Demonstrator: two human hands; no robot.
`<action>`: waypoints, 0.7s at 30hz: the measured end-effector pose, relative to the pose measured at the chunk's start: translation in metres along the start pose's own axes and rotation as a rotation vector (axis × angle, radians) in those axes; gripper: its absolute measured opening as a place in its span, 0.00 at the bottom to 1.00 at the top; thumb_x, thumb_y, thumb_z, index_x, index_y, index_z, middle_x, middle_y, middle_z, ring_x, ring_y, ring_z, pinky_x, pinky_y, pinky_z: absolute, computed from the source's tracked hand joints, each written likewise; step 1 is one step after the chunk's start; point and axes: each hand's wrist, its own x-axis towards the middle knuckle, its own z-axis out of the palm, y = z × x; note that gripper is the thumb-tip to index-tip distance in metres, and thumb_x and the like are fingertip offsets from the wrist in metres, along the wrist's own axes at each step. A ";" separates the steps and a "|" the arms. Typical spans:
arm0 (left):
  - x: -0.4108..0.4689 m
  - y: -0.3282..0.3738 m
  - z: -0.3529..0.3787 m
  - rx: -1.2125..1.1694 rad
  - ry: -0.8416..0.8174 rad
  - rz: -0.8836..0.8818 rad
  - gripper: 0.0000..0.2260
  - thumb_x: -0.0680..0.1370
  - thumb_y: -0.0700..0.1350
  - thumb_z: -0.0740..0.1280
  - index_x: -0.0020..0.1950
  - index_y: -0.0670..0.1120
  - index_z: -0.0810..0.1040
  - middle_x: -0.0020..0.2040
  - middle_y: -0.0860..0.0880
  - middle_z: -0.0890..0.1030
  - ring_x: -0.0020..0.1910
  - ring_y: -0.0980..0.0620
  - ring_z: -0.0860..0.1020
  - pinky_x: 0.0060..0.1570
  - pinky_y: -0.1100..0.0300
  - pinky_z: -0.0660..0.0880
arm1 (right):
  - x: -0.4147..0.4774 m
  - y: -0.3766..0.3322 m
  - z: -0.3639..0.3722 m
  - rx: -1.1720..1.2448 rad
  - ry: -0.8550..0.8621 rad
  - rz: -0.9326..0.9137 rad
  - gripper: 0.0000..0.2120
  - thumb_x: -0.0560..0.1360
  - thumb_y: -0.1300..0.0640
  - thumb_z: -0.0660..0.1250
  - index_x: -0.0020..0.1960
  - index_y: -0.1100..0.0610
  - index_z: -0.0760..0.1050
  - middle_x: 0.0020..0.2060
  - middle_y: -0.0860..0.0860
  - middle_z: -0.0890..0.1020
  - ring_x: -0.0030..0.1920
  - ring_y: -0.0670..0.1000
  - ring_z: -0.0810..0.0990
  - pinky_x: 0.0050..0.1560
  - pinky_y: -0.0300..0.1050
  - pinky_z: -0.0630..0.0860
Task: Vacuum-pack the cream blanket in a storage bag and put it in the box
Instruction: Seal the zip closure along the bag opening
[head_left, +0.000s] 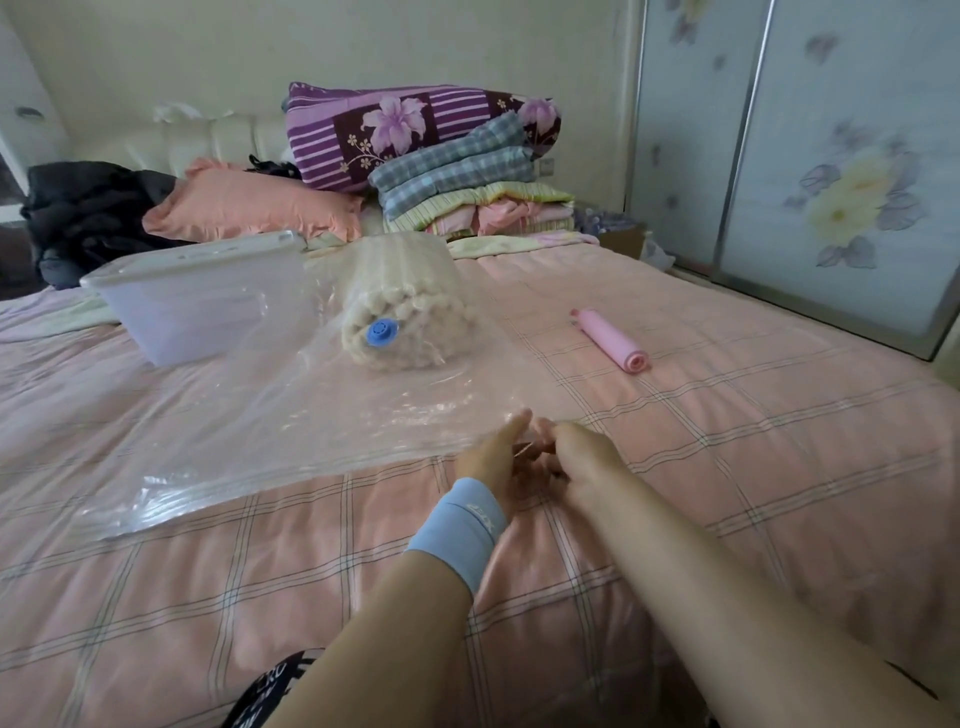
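Head view. Cream blanket (410, 306), rolled into a thick cylinder, enclosed in the far part of the clear storage bag (234, 431), lying mid-bed on the pink checked bedspread (727, 441). Long axis of the roll running away from the viewer toward the headboard; near end face turned toward the viewer and slightly left. Blue round valve (382, 332) on the bag wall over that near end face. Remainder of the bag spread flat and slack toward the viewer, with its near edge running from near left to farther right.

Left hand (493, 457), with a pale blue wristband (460, 530), at the right end of the bag's near edge, fingers mostly straight and pointing away; grip not resolvable because of blur. Right hand (582, 462) just beside it and touching it, fingers curled inward, pinching the same edge of the bag.

Translucent plastic box (208, 306) just left of the blanket, touching the bag, with its lid on. Pink cylindrical pump (613, 340) lying on the bedspread well to the right of the blanket, long axis from far left to near right.

At the head of the bed: pink pillow (249, 205), purple floral quilt (415, 130) above a stack of folded bedding (467, 192), dark clothing (88, 208) at far left. Wardrobe doors (831, 156) with a flower pattern at right.
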 end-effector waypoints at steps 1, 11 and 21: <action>0.001 -0.003 0.004 0.041 -0.017 0.014 0.07 0.74 0.43 0.74 0.41 0.40 0.80 0.36 0.42 0.79 0.24 0.51 0.74 0.26 0.62 0.72 | -0.001 0.001 0.001 0.010 -0.005 0.004 0.04 0.78 0.62 0.69 0.50 0.64 0.79 0.33 0.56 0.78 0.19 0.47 0.72 0.21 0.36 0.70; 0.015 -0.003 -0.010 0.153 0.090 0.073 0.05 0.76 0.40 0.72 0.40 0.44 0.81 0.25 0.50 0.76 0.21 0.56 0.71 0.24 0.66 0.71 | 0.015 -0.010 -0.022 0.076 0.104 0.036 0.06 0.78 0.67 0.67 0.43 0.61 0.74 0.34 0.55 0.74 0.28 0.51 0.71 0.19 0.37 0.72; 0.009 0.007 -0.021 -0.020 -0.036 0.021 0.01 0.77 0.37 0.70 0.47 0.42 0.79 0.30 0.48 0.77 0.26 0.55 0.74 0.24 0.68 0.72 | 0.015 -0.021 -0.043 -0.171 -0.221 -0.052 0.05 0.82 0.58 0.66 0.48 0.59 0.77 0.40 0.54 0.74 0.28 0.49 0.70 0.30 0.50 0.82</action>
